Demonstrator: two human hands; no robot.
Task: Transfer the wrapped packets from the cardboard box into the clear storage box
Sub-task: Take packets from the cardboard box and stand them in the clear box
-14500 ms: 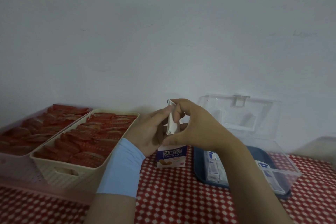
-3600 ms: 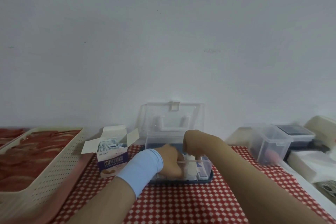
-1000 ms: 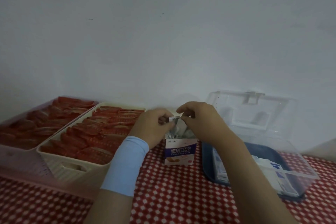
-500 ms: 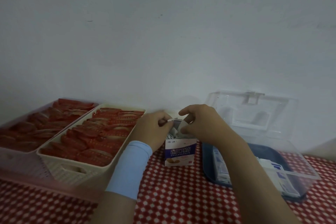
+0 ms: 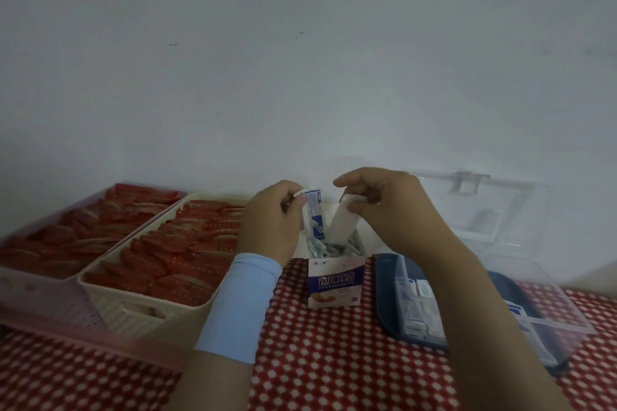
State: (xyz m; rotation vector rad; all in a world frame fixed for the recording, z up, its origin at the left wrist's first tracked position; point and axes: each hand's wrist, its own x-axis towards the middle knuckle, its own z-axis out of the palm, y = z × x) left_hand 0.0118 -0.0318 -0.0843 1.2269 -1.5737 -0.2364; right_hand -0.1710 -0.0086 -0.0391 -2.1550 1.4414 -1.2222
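Printed packet (image 5: 314, 214) in left hand (image 5: 271, 221), white packet (image 5: 342, 225) in right hand (image 5: 394, 210), over cardboard box (image 5: 335, 284).

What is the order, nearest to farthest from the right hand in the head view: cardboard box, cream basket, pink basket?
1. cardboard box, just below the right hand.
2. cream basket, left, beyond the left hand.
3. pink basket, far left.

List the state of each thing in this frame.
cardboard box, upright, top open.
clear storage box, lid raised, partly filled.
left hand, pinching a printed packet.
right hand, pinching a white packet.
cream basket, filled with red packets.
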